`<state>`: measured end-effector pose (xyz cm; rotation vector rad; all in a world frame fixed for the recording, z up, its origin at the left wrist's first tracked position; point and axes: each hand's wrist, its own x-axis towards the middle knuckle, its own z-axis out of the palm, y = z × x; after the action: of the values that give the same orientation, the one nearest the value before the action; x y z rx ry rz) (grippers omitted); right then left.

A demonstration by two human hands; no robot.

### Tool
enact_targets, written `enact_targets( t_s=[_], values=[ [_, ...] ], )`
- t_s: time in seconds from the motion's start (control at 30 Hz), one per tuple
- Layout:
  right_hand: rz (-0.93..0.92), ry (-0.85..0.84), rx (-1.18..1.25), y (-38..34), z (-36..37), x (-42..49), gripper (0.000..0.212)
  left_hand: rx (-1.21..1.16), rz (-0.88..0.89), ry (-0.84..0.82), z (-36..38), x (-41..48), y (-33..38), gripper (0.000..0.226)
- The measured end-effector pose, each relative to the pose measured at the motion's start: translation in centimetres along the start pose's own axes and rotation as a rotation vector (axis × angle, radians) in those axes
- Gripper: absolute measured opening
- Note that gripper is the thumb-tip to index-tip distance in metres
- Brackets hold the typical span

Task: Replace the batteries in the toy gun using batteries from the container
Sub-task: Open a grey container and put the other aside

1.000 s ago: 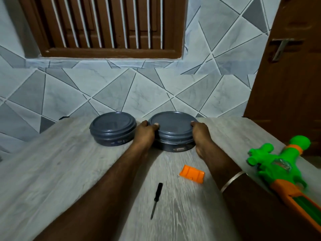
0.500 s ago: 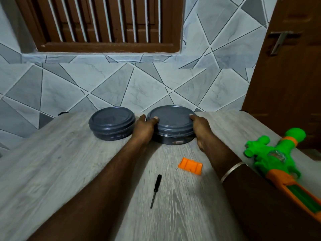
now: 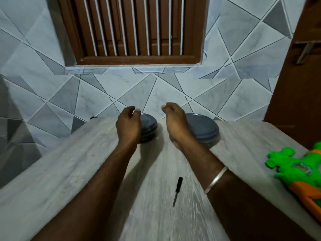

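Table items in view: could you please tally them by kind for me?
Containers: 2
Screwdriver: 1
Toy gun: 1
Total: 4

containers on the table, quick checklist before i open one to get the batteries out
1. Hands free: left hand and right hand hover with loosely curled fingers, holding nothing. ok
2. Lid off the right container: lid is on. not ok
3. Lid off the left container: lid is on. not ok
4. Which one holds batteries: both are opaque grey. cannot tell
5. Tool ready: screwdriver lies on the table between the forearms. ok
6. Battery compartment open on the toy gun: it lies at the table's right edge, compartment not visible. cannot tell
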<state>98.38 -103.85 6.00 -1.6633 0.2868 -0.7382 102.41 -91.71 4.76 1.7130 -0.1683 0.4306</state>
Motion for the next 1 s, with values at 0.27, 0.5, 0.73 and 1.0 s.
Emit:
enact_targets(
  t_s=[0.27,0.5,0.73,1.0],
  values=[
    [0.28,-0.155,-0.093,3.3,6.0,0.3,0.055,0.089,-0.164,-0.022,-3.0,3.2,-5.9,0.052],
    [0.415,-0.087,-0.081,4.7,7.2,2.0,0.059,0.117,-0.261,-0.103,-2.6,4.5,-7.4,0.055],
    [0.425,-0.113,-0.021,4.6,7.4,1.6,0.05,0.062,-0.258,-0.068,-2.7,4.6,-8.3,0.029],
    [0.358,-0.077,0.078,2.2,5.9,-1.1,0.048,-0.019,-0.142,0.059,-3.7,2.9,-5.5,0.017]
  ],
)
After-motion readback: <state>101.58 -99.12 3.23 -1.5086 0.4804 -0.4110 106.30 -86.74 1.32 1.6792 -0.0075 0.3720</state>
